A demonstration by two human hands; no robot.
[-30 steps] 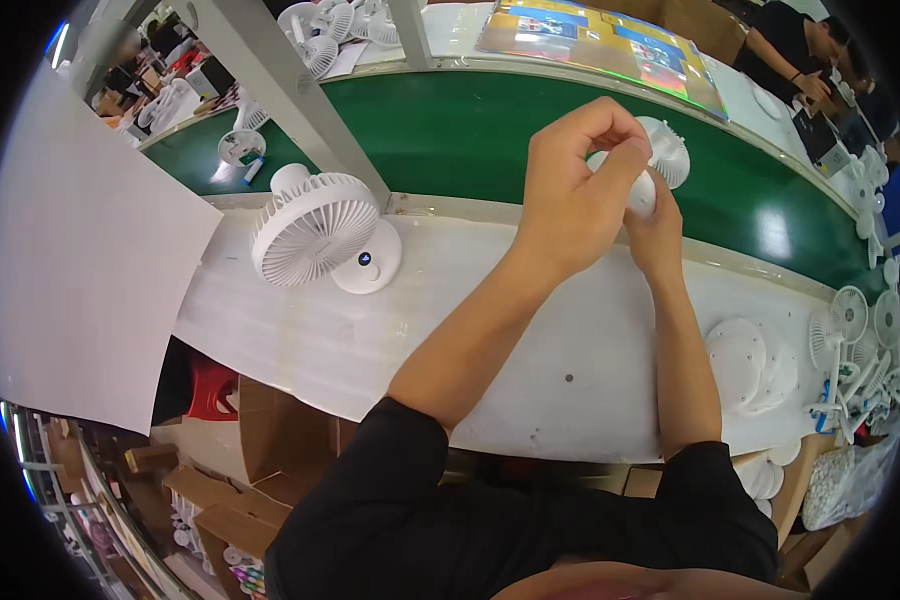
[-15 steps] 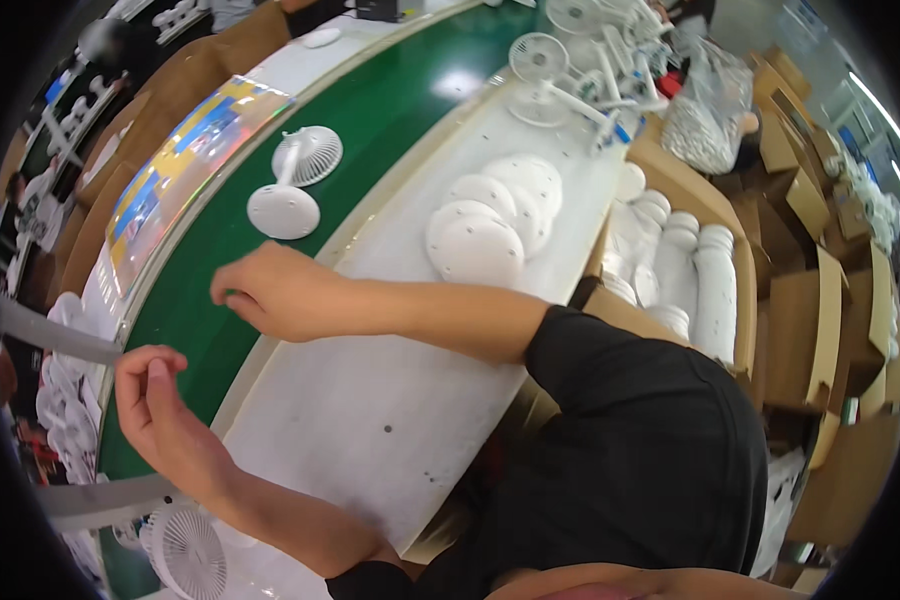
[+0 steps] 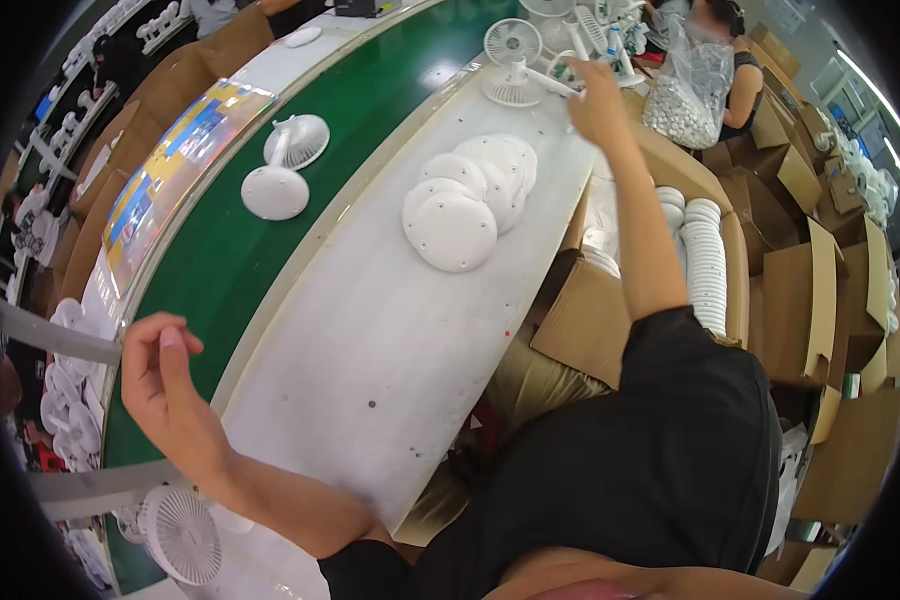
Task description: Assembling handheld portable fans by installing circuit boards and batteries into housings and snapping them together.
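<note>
Right hand (image 3: 598, 100), far right: fingers curled around a white fan part (image 3: 560, 85), among small white fans (image 3: 513, 42) at the counter's far end. Left hand (image 3: 160, 375), near left: fingers loosely curled, holding nothing, above the counter (image 3: 370, 340) edge beside the green belt (image 3: 270, 260). Stacked white discs (image 3: 470, 200) lie between the hands; one fan (image 3: 280, 170) rides the belt.

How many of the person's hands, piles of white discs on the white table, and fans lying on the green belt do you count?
Hands: 2, left hand and right hand
Pile of white discs: 1
Fan lying on the green belt: 1
Total: 4
</note>
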